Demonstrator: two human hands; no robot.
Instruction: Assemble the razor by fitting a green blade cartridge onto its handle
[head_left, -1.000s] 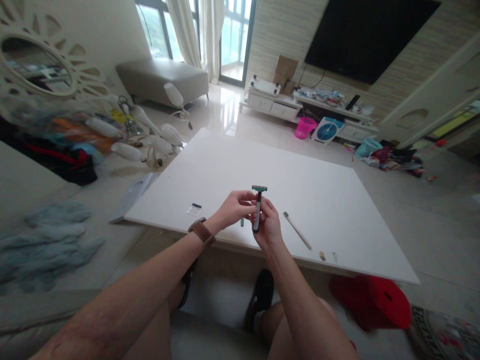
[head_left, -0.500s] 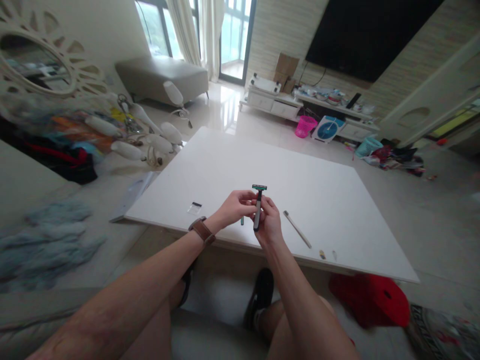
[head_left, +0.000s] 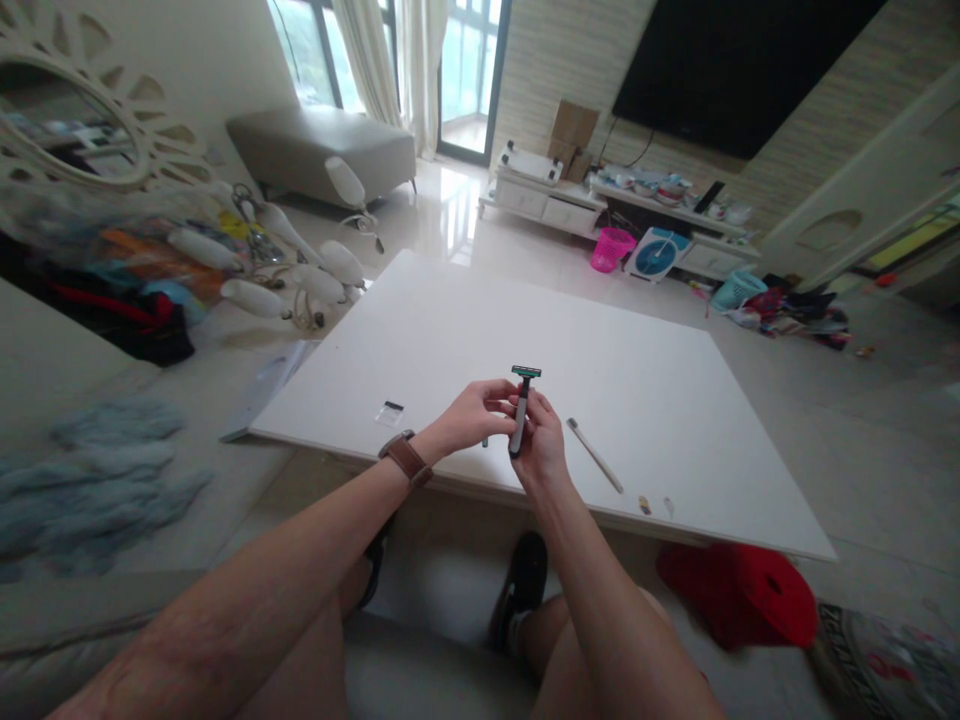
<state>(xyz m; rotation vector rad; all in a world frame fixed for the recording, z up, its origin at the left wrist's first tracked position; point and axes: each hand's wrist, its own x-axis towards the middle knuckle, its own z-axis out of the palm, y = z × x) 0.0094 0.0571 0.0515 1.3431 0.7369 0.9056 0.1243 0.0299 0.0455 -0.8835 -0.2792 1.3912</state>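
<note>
Over the near side of the white table [head_left: 450, 320], a razor [head_left: 520, 420] with a grey and black handle is held upright. Its green and black head points up and away from me. My right hand [head_left: 541, 440] wraps its fingers round the handle from the right. My left hand [head_left: 476, 410], with a brown watch at the wrist, pinches the handle from the left with thumb and fingertips. Beneath the left fingers, a small dark green piece [head_left: 485, 441] lies partly hidden on the table. A toothbrush-like stick [head_left: 595, 456] rests to the right of my hands.
A small clear packet [head_left: 389, 413] lies left of my hands. Two small items, one yellowish and dark [head_left: 644, 505], one pale [head_left: 669, 507], sit near the front edge. A red roll [head_left: 750, 597] is on the floor at right; a lamp with white shades [head_left: 322, 285] stands beyond the left edge.
The razor has shifted slightly to the right and its head has turned a little. Both hands keep nearly the same place.
</note>
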